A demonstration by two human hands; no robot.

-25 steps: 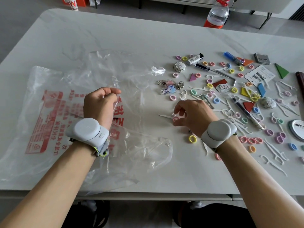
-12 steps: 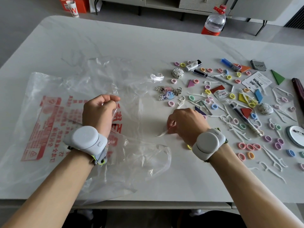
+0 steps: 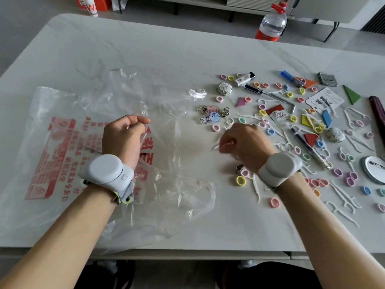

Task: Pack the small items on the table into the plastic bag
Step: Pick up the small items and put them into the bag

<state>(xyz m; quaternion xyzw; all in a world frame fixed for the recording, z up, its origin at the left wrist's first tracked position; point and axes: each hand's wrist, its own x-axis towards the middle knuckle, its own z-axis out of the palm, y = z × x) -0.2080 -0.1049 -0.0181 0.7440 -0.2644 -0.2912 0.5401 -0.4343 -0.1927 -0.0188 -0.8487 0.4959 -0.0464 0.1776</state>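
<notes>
- Head view: the left hand [image 3: 125, 138] hovers over the clear plastic bag [image 3: 62, 142], thumb and curled fingers pinching a fold of the film at the bag's upper layer and holding it raised.
- The plastic bag, printed in red, lies spread on the left half of the white worktop [image 3: 145, 49], with its handle loops pointing toward the scattered items.
- The right hand [image 3: 248, 147] is just right of the bag, fingers curled in and pinching a white floss pick [image 3: 216, 147], whose tip juts out toward the bag; anything else in the fist is hidden.
- The two hands are apart, each wearing a grey wrist device [image 3: 106, 171].
- The small items lie across the right half of the worktop: pastel hair ties, more floss picks, coloured flat shapes, a cartoon keychain [image 3: 212, 116], a screwdriver [image 3: 256, 89] and a round badge [image 3: 373, 168].
- A yellow hair tie [image 3: 240, 180] sits just beside the right wrist.
- A bottle [image 3: 271, 24] with a red cap stands beyond the worktop's far edge.
</notes>
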